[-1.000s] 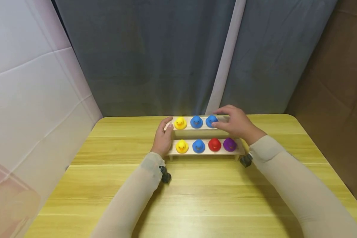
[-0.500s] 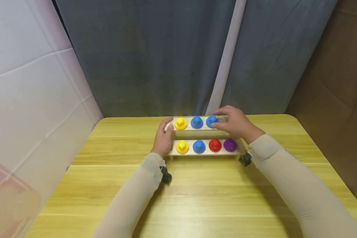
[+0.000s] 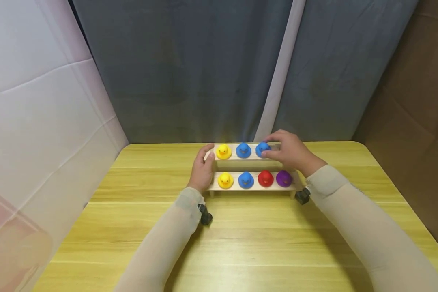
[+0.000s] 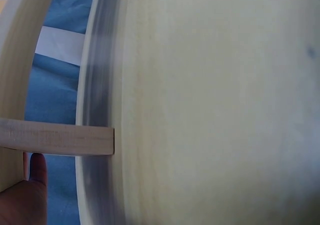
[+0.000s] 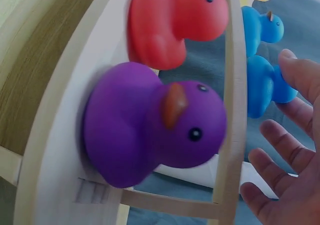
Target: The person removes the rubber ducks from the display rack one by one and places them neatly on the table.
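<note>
A two-tier wooden rack [image 3: 255, 186] stands near the back of the table. My left hand [image 3: 202, 169] grips the left end of its upper tier, thumb in front; the left wrist view shows the thumb [image 4: 37, 170] beside a wooden upright. On the upper tier sit a yellow rubber duck [image 3: 223, 151], a blue duck [image 3: 243, 150] and, rightmost, another blue duck [image 3: 261, 149]. My right hand [image 3: 291, 152] pinches that rightmost duck by its head between thumb and index finger, the other fingers spread. Below sit yellow [image 3: 225, 180], blue [image 3: 245, 180], red [image 3: 265, 178] and purple [image 3: 284, 178] ducks.
The wood-grain table [image 3: 248, 243] spreads out in front of the rack. A grey curtain [image 3: 204, 81] hangs right behind it, with white cloth [image 3: 51, 113] at the left and brown cloth [image 3: 412, 105] at the right.
Both hands keep their places at the rack, and the ducks stay where they were. Only the head view has shifted slightly.
</note>
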